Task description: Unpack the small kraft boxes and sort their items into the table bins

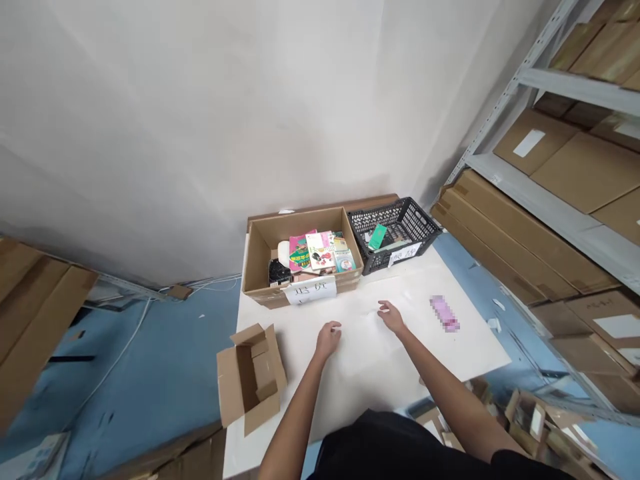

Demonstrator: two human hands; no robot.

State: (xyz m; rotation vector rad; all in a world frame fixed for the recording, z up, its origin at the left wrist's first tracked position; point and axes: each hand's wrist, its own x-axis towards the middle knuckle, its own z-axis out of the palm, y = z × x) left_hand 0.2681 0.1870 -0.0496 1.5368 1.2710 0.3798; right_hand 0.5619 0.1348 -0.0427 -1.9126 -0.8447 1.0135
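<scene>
My left hand (329, 339) hovers over the white table (365, 373), fingers loosely bent and nothing visible in them. To its right, my right hand (391, 316) has its thumb and fingers apart, also with nothing visible in it. A faint shiny patch lies on the tabletop between the hands; I cannot make out what it is. Beyond the hands stands a cardboard box (260, 293) with a handwritten white label, holding several colourful books (320, 251) and a black item (279, 272). A small open carton (231, 387) sits left of my left hand, its flaps spread.
A black plastic crate (425, 243) with a green packet (377, 237) in it adjoins the big box. A blurred pink item (444, 313) lies on the table's right side. Shelving (550, 193) with cartons stands at right; more cartons (37, 313) are at left.
</scene>
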